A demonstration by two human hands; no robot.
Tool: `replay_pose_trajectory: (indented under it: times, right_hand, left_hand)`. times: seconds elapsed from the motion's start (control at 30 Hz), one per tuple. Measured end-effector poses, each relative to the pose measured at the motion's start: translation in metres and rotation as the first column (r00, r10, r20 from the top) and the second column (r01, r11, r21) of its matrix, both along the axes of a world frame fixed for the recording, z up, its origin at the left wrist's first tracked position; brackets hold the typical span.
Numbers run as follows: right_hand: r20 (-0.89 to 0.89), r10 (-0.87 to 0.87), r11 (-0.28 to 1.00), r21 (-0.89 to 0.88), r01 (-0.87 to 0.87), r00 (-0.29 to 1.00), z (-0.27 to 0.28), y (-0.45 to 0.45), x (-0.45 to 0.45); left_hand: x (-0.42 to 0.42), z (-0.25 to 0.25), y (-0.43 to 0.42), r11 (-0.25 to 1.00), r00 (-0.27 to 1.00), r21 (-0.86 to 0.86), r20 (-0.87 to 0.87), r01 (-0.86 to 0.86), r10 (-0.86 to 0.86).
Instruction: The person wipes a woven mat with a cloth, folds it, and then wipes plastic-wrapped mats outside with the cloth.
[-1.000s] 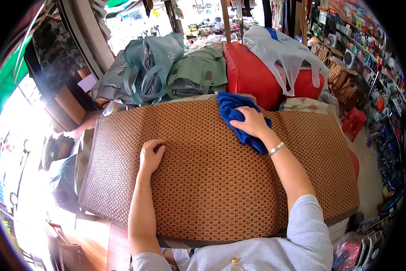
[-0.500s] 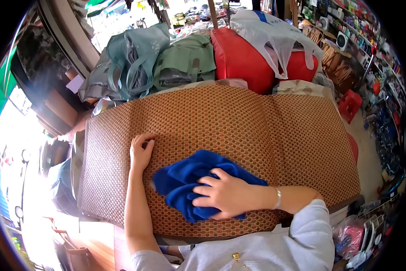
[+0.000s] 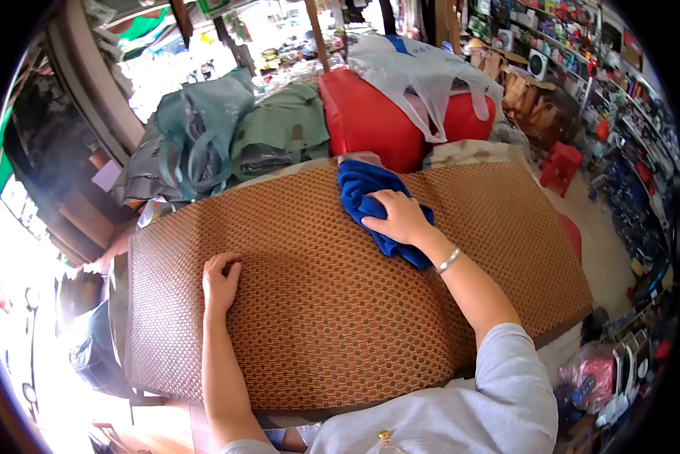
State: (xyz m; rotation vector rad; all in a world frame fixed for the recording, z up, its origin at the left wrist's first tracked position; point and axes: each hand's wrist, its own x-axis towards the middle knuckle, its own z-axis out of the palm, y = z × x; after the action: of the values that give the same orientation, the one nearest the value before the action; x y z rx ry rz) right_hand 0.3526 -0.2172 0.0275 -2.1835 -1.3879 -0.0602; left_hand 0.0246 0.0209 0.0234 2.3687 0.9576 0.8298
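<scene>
A brown woven mat [image 3: 302,325] covers the broad surface in front of me, with a crease running down its right part. Near the mat's far edge, a bunched blue cloth [image 3: 362,181] lies under my right hand [image 3: 396,217], whose fingers press over it and hold it. A silver bracelet [image 3: 448,261] circles that wrist. On the left part of the mat rests my left hand [image 3: 222,278]; its fingers are loosely bent, the thumb stands apart, and nothing shows in it.
Behind the mat stand a grey-blue bag [image 3: 203,129], a green bag [image 3: 279,132] and a red bag [image 3: 370,121] with a white plastic bag [image 3: 423,72] on top. A red stool [image 3: 561,168] and crowded shelves [image 3: 574,45] are on the right.
My right hand has pushed the blue cloth away from me, from the near middle to the mat's far edge. My left hand stays on the mat's left part. The view has shifted slightly.
</scene>
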Motion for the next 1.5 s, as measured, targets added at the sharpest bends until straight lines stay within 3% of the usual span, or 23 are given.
replay_pose_trajectory:
  times: [0.07,0.13,0.27,0.3,0.33,0.4,0.47,0.5,0.53,0.6,0.67,0.73,0.8,0.83,0.93,0.97,1.1,1.13,1.2,1.33,1.4,1.47,1.5]
  right_hand:
    - [-0.145,-0.026,0.996,0.080,0.038,0.989,-0.017,-0.039,0.006]
    - [-0.267,-0.074,0.992,0.080,0.098,0.961,-0.046,-0.080,0.018]
    - [0.185,-0.123,0.965,-0.206,0.161,0.975,-0.043,-0.156,0.005]
    - [0.234,-0.184,0.966,-0.137,0.219,0.955,-0.040,-0.167,0.010]
    - [0.163,-0.257,0.941,-0.182,0.284,0.953,-0.026,-0.175,0.023]
    - [0.136,-0.441,0.890,-0.058,0.452,0.887,-0.014,-0.202,0.051]
    - [0.024,-0.663,0.733,-0.181,0.656,0.748,-0.020,-0.242,0.097]
    - [0.175,-0.751,0.615,-0.163,0.771,0.636,-0.033,-0.264,0.117]
    - [0.146,-0.811,0.526,-0.242,0.815,0.566,-0.030,-0.282,0.132]
    - [0.179,-0.890,0.378,-0.228,0.897,0.420,-0.028,-0.296,0.143]
    - [0.196,-0.856,0.420,-0.273,0.865,0.478,-0.029,-0.293,0.141]
    - [0.223,-0.764,0.520,-0.341,0.783,0.605,-0.020,-0.272,0.122]
    - [0.186,-0.624,0.727,-0.218,0.651,0.759,-0.023,-0.242,0.084]
    - [0.099,-0.485,0.855,-0.154,0.495,0.869,-0.022,-0.228,0.060]
    - [0.282,-0.087,0.944,-0.284,0.170,0.956,-0.028,-0.200,-0.029]
    - [0.334,-0.022,0.974,-0.204,0.095,0.942,-0.043,-0.199,-0.054]
    - [0.273,-0.212,0.963,-0.104,0.248,0.938,-0.039,-0.252,-0.070]
    - [0.171,-0.330,0.912,-0.196,0.360,0.928,-0.019,-0.268,-0.062]
    - [0.135,-0.530,0.847,0.048,0.529,0.837,-0.028,-0.320,-0.028]
    - [0.091,-0.839,0.537,-0.016,0.843,0.536,-0.047,-0.421,0.035]
    - [0.179,-0.880,0.437,-0.063,0.897,0.441,-0.048,-0.430,0.051]
    - [0.327,-0.808,0.470,-0.143,0.871,0.490,-0.040,-0.407,0.046]
    - [0.367,-0.718,0.576,-0.164,0.801,0.591,-0.040,-0.395,0.041]
  left_hand:
    - [-0.003,-0.008,0.009,0.993,0.998,0.100,0.029,0.058,-0.061]
    - [-0.002,-0.009,0.011,0.995,0.997,0.075,0.031,0.063,-0.065]
    - [-0.003,-0.011,0.014,0.997,0.997,0.009,0.001,0.072,-0.072]
    - [-0.005,-0.014,0.017,0.996,0.996,-0.035,0.031,0.082,-0.081]
    - [-0.006,-0.017,0.020,0.993,0.994,-0.077,0.057,0.093,-0.088]
    - [-0.007,-0.017,0.020,0.991,0.993,-0.082,0.054,0.108,-0.104]
    - [-0.006,-0.018,0.022,0.991,0.993,-0.087,0.063,0.102,-0.097]
    - [-0.007,-0.020,0.024,0.993,0.994,-0.061,0.044,0.101,-0.099]
    - [-0.008,-0.021,0.025,0.995,0.995,-0.033,0.026,0.099,-0.098]
    - [-0.004,-0.020,0.022,0.997,0.997,-0.009,-0.004,0.077,-0.077]
    - [0.003,-0.018,0.015,0.963,0.991,0.253,-0.123,0.089,-0.059]
    - [0.018,-0.016,0.003,0.969,0.985,0.226,-0.161,0.099,-0.063]
    - [0.042,-0.011,-0.028,0.962,0.963,0.193,-0.224,0.195,-0.151]
    - [0.049,-0.010,-0.040,0.932,0.935,0.230,-0.284,0.280,-0.211]
    - [0.071,-0.005,-0.077,0.829,0.844,0.244,-0.344,0.503,-0.410]
    - [0.076,-0.002,-0.089,0.814,0.828,0.232,-0.344,0.532,-0.443]
    - [0.081,0.001,-0.099,0.785,0.797,0.228,-0.370,0.576,-0.478]
    - [0.081,0.000,-0.099,0.786,0.794,0.221,-0.376,0.578,-0.478]
    - [0.082,-0.003,-0.095,0.784,0.794,0.223,-0.372,0.580,-0.481]
    - [0.085,-0.006,-0.096,0.795,0.807,0.256,-0.409,0.550,-0.426]
    - [0.089,-0.007,-0.098,0.817,0.814,0.240,-0.423,0.525,-0.399]
    - [0.095,-0.006,-0.103,0.853,0.833,0.229,-0.438,0.468,-0.339]
    - [0.100,-0.005,-0.106,0.869,0.833,0.222,-0.459,0.443,-0.308]
